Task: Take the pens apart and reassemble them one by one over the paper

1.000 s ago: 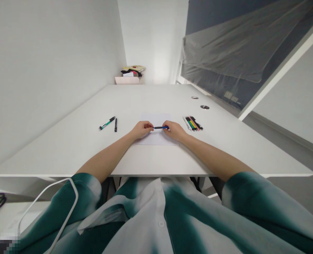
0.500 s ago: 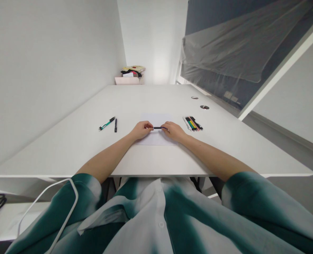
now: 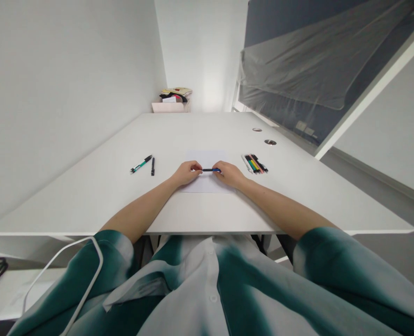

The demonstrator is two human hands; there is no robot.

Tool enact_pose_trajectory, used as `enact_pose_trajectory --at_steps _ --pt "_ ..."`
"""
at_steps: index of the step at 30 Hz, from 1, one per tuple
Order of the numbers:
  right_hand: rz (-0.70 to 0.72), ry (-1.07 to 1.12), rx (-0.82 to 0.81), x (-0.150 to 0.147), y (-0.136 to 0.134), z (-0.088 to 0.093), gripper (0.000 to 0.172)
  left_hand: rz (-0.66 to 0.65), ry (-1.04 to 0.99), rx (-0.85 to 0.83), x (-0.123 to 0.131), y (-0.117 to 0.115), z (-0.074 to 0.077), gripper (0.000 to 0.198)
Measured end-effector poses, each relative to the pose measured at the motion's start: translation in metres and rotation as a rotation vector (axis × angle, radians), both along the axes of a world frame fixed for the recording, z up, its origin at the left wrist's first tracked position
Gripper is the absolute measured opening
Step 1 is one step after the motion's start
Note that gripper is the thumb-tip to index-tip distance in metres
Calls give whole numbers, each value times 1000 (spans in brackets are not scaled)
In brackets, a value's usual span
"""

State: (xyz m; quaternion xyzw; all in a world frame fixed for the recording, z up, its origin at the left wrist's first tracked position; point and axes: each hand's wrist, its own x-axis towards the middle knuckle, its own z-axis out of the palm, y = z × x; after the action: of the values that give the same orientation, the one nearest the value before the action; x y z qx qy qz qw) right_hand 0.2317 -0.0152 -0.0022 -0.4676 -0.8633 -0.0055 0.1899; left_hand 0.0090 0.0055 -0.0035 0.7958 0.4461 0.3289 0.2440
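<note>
Between my two hands lies a dark pen (image 3: 207,170), held level above a sheet of white paper (image 3: 207,186). My left hand (image 3: 187,173) pinches its left end between thumb and fingers. At the other end, my right hand (image 3: 228,174) grips the pen, where a blue part shows by the fingertips. Both forearms rest over the table's near side. The fingers partly hide each end of the pen.
On the white table (image 3: 192,214), a green-and-black pen group (image 3: 141,164) and a black pen (image 3: 153,166) lie left. Several coloured pens (image 3: 255,164) lie in a row right. Farther back are two round grommets, one here (image 3: 270,142), and a pink box (image 3: 168,107) holding items.
Both hands stay in nearly the same place, still on the pen. More of a blue part now shows at the pen's right end, by my right fingertips.
</note>
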Motion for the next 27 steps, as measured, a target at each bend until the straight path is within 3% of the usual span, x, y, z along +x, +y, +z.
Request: enact_pose_trajectory --at_steps 3,11,18,24,27 --pt "22 -26 44 -1 -1 0 26 -11 -2 12 0 1 -1 15" --pt "-47 -17 -34 -2 -4 2 32 -12 41 35 2 -2 1 15" --pt "-70 -17 -38 -1 -3 4 24 37 40 19 2 -3 0 31" --pt "-75 -7 -43 -2 -3 6 23 -2 176 -3 -2 -3 4 40" --pt "-71 -18 -38 0 -2 5 24 -14 162 12 -2 -4 4 35"
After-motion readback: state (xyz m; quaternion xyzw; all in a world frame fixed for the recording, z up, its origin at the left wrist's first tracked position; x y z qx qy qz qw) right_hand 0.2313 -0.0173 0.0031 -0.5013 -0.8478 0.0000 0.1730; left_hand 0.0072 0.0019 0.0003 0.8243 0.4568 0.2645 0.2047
